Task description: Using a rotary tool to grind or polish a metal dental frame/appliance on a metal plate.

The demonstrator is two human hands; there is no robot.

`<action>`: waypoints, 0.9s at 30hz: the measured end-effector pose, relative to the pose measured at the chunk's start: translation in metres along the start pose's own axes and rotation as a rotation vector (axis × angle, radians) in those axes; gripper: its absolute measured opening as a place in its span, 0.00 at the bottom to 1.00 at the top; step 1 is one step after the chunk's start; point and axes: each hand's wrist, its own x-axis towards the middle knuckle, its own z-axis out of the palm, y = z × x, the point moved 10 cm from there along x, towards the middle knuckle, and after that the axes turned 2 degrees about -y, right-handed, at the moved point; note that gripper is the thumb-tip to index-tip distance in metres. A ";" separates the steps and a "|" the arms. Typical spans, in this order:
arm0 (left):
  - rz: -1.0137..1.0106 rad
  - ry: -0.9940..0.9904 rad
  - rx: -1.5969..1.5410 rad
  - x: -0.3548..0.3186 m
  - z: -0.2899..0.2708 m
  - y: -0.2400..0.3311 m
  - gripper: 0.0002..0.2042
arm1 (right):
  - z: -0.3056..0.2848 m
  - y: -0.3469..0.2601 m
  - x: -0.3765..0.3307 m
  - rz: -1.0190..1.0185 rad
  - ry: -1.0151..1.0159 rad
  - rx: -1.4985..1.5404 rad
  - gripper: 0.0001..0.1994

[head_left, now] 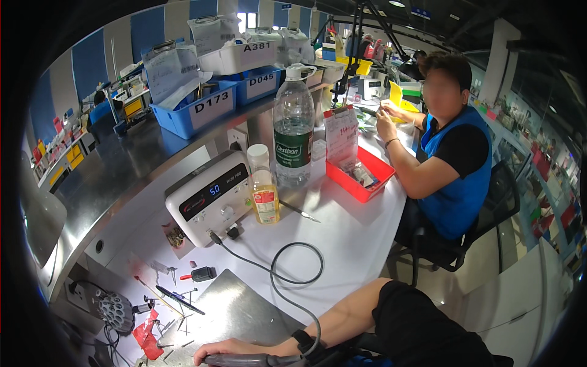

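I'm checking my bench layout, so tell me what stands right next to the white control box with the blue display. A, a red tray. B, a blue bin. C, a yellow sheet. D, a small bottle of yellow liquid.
D: the small bottle of yellow liquid stands against the right side of the white control box; the red tray lies further right.

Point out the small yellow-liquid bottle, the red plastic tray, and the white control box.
Small yellow-liquid bottle [265, 196], head view, label.
Red plastic tray [348, 185], head view, front wall.
White control box [214, 194], head view, dark display panel.
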 end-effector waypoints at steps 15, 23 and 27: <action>0.074 -0.049 0.089 0.003 0.002 0.001 0.21 | 0.000 0.001 0.000 -0.066 0.000 0.063 0.17; 0.067 -0.039 0.059 -0.002 0.003 -0.006 0.21 | -0.004 0.011 -0.009 -0.212 -0.068 -0.267 0.23; 0.078 -0.038 0.052 -0.001 0.001 0.004 0.21 | -0.007 0.016 -0.009 -0.265 -0.042 -0.236 0.24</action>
